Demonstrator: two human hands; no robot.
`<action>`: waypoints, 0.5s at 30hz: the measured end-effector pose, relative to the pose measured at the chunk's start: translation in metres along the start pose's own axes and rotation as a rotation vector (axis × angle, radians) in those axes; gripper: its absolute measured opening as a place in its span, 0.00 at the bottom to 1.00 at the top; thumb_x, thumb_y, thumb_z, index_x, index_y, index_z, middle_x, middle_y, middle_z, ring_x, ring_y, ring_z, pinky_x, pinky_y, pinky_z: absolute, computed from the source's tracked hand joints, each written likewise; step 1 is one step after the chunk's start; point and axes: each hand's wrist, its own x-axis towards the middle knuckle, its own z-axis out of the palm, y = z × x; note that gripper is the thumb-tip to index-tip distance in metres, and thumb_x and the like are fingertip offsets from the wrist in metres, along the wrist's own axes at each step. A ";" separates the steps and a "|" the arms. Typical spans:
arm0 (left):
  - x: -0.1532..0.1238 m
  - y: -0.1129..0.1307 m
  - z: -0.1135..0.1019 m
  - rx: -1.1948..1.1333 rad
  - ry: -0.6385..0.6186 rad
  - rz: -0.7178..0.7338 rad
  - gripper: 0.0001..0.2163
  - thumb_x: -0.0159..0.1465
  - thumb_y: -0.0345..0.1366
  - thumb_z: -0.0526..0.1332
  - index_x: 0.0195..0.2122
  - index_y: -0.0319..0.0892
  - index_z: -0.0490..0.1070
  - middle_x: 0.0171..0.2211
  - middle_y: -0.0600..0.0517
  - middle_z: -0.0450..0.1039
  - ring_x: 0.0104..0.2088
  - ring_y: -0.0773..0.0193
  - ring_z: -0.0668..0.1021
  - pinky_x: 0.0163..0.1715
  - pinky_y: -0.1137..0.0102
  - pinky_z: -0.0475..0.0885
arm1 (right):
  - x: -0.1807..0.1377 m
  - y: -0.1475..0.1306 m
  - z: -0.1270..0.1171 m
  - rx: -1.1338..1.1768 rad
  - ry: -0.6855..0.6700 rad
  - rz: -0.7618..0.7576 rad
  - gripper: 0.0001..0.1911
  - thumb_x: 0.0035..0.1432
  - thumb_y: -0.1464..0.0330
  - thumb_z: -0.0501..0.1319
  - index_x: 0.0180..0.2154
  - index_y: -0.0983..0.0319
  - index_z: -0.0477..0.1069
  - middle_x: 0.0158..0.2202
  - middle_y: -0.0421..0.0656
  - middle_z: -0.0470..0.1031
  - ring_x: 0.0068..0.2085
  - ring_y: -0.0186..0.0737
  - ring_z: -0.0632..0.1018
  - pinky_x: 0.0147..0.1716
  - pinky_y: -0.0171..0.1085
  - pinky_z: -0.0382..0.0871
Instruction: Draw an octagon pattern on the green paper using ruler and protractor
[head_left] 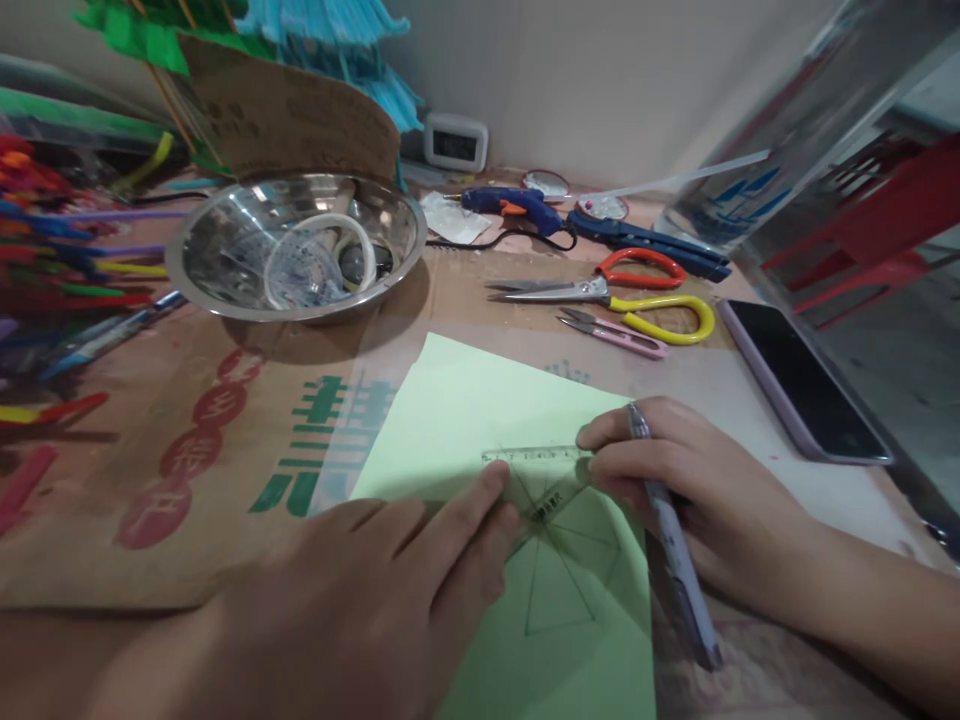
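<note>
A pale green paper sheet [480, 410] lies on the cardboard-covered table, with pencilled lines fanning out near its lower right. A small clear ruler [536, 455] rests across those lines. My left hand [390, 580] lies flat on the sheet, its fingertips pressing the ruler's left end. My right hand [675, 480] is closed around a grey pen [675, 560] and touches the ruler's right end.
A steel bowl [225, 290] holding tape rolls stands at the back left. Yellow-handled scissors [637, 305], pink snips [615, 335], a blue glue gun [517, 208] and a phone [799, 380] lie to the right. Coloured sticks [52, 250] crowd the left edge.
</note>
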 end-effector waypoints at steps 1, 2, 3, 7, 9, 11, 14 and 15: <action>-0.002 0.000 0.001 -0.001 -0.016 -0.002 0.27 0.75 0.29 0.50 0.74 0.43 0.69 0.69 0.47 0.78 0.40 0.57 0.87 0.31 0.60 0.76 | 0.000 0.000 0.000 -0.002 0.001 0.000 0.12 0.73 0.79 0.58 0.50 0.57 0.71 0.47 0.44 0.80 0.45 0.41 0.79 0.44 0.38 0.74; -0.004 0.000 0.003 -0.009 -0.044 -0.004 0.31 0.73 0.28 0.49 0.77 0.42 0.64 0.71 0.46 0.76 0.40 0.57 0.87 0.32 0.60 0.76 | -0.001 0.000 0.000 -0.002 0.000 -0.002 0.12 0.72 0.79 0.58 0.50 0.57 0.71 0.47 0.44 0.80 0.44 0.41 0.79 0.43 0.39 0.74; -0.006 0.000 0.004 -0.020 -0.066 -0.014 0.34 0.72 0.27 0.49 0.80 0.42 0.59 0.74 0.46 0.73 0.41 0.57 0.87 0.33 0.60 0.77 | 0.000 0.000 0.000 0.003 -0.002 -0.007 0.12 0.72 0.79 0.58 0.50 0.57 0.70 0.46 0.44 0.80 0.44 0.41 0.79 0.43 0.39 0.74; -0.007 0.003 0.006 -0.053 -0.066 -0.031 0.37 0.69 0.26 0.49 0.81 0.41 0.55 0.75 0.46 0.70 0.39 0.58 0.85 0.32 0.62 0.76 | 0.001 -0.001 -0.003 0.016 -0.021 -0.021 0.14 0.70 0.81 0.58 0.48 0.57 0.69 0.45 0.44 0.79 0.42 0.42 0.80 0.41 0.41 0.74; -0.004 0.004 0.005 -0.039 -0.087 -0.039 0.36 0.69 0.24 0.49 0.79 0.43 0.61 0.75 0.49 0.72 0.38 0.59 0.86 0.32 0.63 0.76 | 0.003 -0.001 -0.004 0.007 -0.025 -0.013 0.14 0.70 0.82 0.58 0.48 0.57 0.69 0.45 0.45 0.80 0.42 0.42 0.80 0.41 0.41 0.75; 0.000 0.004 0.004 -0.021 -0.110 -0.038 0.35 0.70 0.22 0.47 0.78 0.45 0.63 0.75 0.50 0.70 0.39 0.60 0.87 0.32 0.62 0.77 | 0.004 -0.002 -0.004 -0.003 -0.021 -0.002 0.13 0.71 0.81 0.59 0.48 0.57 0.70 0.45 0.45 0.80 0.42 0.41 0.80 0.41 0.40 0.76; 0.004 0.001 0.003 -0.023 -0.073 -0.012 0.32 0.72 0.24 0.47 0.76 0.41 0.66 0.74 0.47 0.71 0.38 0.58 0.88 0.29 0.60 0.78 | 0.004 -0.002 -0.004 -0.012 -0.004 0.005 0.11 0.73 0.79 0.59 0.49 0.58 0.71 0.46 0.45 0.80 0.43 0.40 0.80 0.42 0.39 0.76; 0.005 0.000 0.003 -0.031 -0.072 -0.002 0.30 0.74 0.25 0.47 0.76 0.40 0.67 0.73 0.45 0.73 0.37 0.57 0.88 0.28 0.60 0.78 | 0.004 -0.002 -0.004 -0.014 -0.001 0.005 0.11 0.73 0.79 0.59 0.49 0.58 0.71 0.46 0.45 0.79 0.43 0.39 0.80 0.42 0.39 0.76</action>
